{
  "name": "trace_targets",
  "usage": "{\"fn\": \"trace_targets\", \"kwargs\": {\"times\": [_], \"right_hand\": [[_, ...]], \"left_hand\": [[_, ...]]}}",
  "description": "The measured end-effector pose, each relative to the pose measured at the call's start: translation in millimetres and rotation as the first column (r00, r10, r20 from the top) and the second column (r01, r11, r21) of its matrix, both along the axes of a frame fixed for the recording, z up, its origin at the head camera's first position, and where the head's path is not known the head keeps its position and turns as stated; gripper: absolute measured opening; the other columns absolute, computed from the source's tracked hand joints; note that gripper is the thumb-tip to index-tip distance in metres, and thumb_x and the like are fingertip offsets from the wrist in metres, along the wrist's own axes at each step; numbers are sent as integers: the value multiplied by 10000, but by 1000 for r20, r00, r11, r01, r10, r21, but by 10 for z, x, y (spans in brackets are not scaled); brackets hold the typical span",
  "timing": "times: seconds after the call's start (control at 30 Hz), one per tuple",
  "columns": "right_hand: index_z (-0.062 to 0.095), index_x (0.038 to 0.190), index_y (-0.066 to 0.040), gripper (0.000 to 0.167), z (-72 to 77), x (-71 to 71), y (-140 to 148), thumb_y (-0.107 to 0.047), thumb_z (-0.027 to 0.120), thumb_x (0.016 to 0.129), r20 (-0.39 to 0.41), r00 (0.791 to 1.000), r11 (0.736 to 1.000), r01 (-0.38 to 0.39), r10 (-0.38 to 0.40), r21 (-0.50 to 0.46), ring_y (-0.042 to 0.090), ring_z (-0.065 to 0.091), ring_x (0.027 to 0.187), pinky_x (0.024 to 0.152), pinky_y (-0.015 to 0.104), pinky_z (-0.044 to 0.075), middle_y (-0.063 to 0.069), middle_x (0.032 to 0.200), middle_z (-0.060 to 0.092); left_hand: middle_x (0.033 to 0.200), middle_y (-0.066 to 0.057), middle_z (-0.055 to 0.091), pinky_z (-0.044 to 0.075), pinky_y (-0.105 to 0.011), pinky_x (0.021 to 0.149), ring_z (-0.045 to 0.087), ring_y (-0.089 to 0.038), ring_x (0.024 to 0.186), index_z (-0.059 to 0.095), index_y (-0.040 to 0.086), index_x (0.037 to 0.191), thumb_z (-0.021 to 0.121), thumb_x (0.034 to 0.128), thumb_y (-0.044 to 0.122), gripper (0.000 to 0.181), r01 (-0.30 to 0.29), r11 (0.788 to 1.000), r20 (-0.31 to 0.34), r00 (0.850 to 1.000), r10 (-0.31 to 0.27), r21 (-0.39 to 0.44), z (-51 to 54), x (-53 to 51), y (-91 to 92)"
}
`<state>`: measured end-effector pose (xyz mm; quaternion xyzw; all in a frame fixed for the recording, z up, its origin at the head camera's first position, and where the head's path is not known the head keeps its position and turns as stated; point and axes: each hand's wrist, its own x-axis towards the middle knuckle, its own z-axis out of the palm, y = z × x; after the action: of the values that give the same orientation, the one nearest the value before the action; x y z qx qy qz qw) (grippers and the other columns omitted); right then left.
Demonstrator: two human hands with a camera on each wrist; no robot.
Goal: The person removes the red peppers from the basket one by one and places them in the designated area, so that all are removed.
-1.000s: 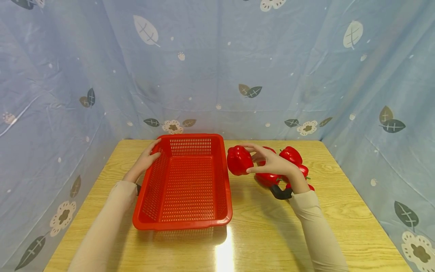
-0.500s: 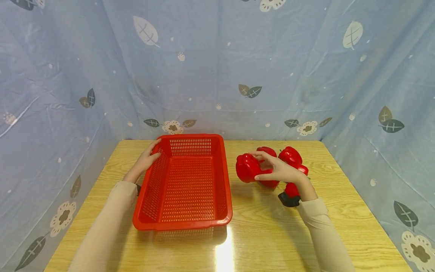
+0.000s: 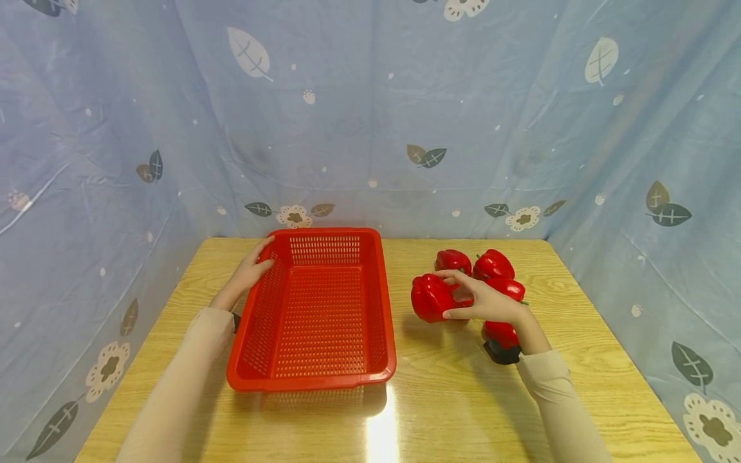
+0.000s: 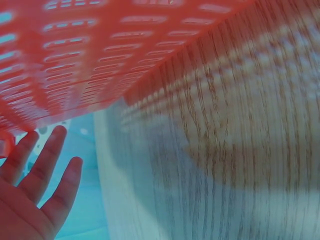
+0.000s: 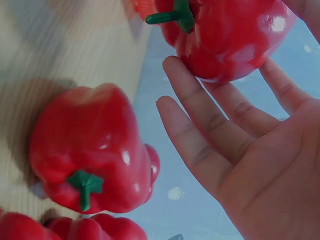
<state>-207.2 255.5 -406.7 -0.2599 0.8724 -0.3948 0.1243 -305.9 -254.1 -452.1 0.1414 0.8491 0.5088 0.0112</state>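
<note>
A red plastic basket (image 3: 309,384) with slotted walls stands left of centre on the table, its perforated floor showing. My left hand (image 3: 246,276) holds its left rim, thumb over the rim; in the left wrist view the fingers (image 4: 50,155) lie along the outside of the basket wall (image 4: 100,55). Right of the basket, my right hand (image 3: 489,305) holds a red bell pepper (image 3: 430,298) between thumb and fingertips. Its green stem (image 5: 182,16) shows in the right wrist view. That view has another bell pepper (image 5: 90,145) lying nearby on the table.
Several more red bell peppers lie at the right, among them a back one (image 3: 453,260), a right one (image 3: 494,263) and one by my wrist (image 3: 500,334). The wooden table (image 3: 440,405) ends at a blue patterned curtain (image 3: 370,116) behind and at the sides.
My right hand has moved right and nearer to me with the bell pepper, away from the basket and towards the other peppers. The left hand and the basket have stayed put.
</note>
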Motion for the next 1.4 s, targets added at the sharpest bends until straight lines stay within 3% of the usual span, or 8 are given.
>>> {"fn": "trace_targets", "kwargs": {"times": [0.2, 0.53, 0.73, 0.83, 0.97, 1.03, 1.17, 1.4], "right_hand": [[356, 1364, -325, 730, -65, 59, 53, -313, 757, 754, 12, 1000, 1000, -24, 24, -19, 279, 541, 1090, 887, 438, 482, 48, 1280, 489], [357, 1376, -273, 724, -173, 170, 151, -308, 747, 767, -7, 999, 999, -47, 46, -8, 246, 553, 1085, 876, 468, 484, 52, 1287, 508], [358, 1383, -246, 726, -242, 205, 231, -339, 737, 771, -40, 998, 998, -54, 55, 28, 235, 539, 1110, 867, 454, 493, 37, 1266, 523], [361, 1382, -230, 711, -282, 222, 271, -329, 729, 782, -36, 998, 998, -59, 60, 32, 258, 530, 1117, 850, 454, 502, 61, 1270, 520], [368, 1380, -209, 698, -307, 257, 308, -311, 725, 789, -45, 997, 997, -53, 56, 53, 266, 537, 1076, 825, 429, 513, 84, 1235, 531], [373, 1381, -197, 700, -312, 275, 318, -309, 727, 787, -57, 997, 997, -48, 52, 65, 260, 547, 1040, 816, 412, 517, 86, 1206, 538], [384, 1379, -180, 711, -332, 299, 334, -324, 735, 777, -79, 996, 996, -40, 46, 75, 263, 554, 1021, 815, 404, 520, 77, 1183, 545], [408, 1367, -156, 726, -348, 353, 335, -367, 742, 758, -100, 994, 993, -18, 30, 117, 255, 537, 1057, 801, 367, 525, 68, 1222, 537]], "left_hand": [[1456, -291, 247, 421, -458, 899, 436, -414, 1160, 152, 101, 1493, 405, 950, 49, 602, 0, 1000, 2, 1000, 0, 9, -3, -11, 4], [1440, -298, 272, 455, -295, 795, 471, -409, 1112, 151, 101, 1493, 407, 947, 54, 605, 2, 1000, 0, 1000, -2, 14, 6, -24, 8], [1444, -318, 245, 449, -396, 851, 451, -435, 1138, 144, 53, 1486, 404, 945, 23, 601, 14, 999, 30, 999, -15, 29, 148, 80, 50], [1446, -316, 243, 450, -405, 854, 450, -442, 1140, 145, 57, 1486, 402, 945, 20, 601, 14, 999, 27, 1000, -15, 31, 125, 68, 48], [1453, -290, 254, 454, -301, 809, 467, -411, 1120, 151, 119, 1495, 403, 953, 50, 603, 8, 1000, 11, 1000, -9, 28, -15, -23, -10], [1454, -287, 253, 458, -282, 792, 476, -397, 1102, 151, 117, 1495, 404, 953, 55, 601, 5, 1000, 18, 1000, -5, 24, -11, -19, -9], [1454, -297, 243, 442, -283, 803, 464, -393, 1111, 164, 60, 1483, 415, 941, 27, 598, 13, 999, 23, 1000, -14, 33, 60, 22, 14], [1447, -320, 233, 417, -324, 829, 443, -427, 1127, 174, -6, 1464, 405, 930, -10, 582, 8, 1000, 22, 1000, -8, 22, 264, 193, 119]]}}
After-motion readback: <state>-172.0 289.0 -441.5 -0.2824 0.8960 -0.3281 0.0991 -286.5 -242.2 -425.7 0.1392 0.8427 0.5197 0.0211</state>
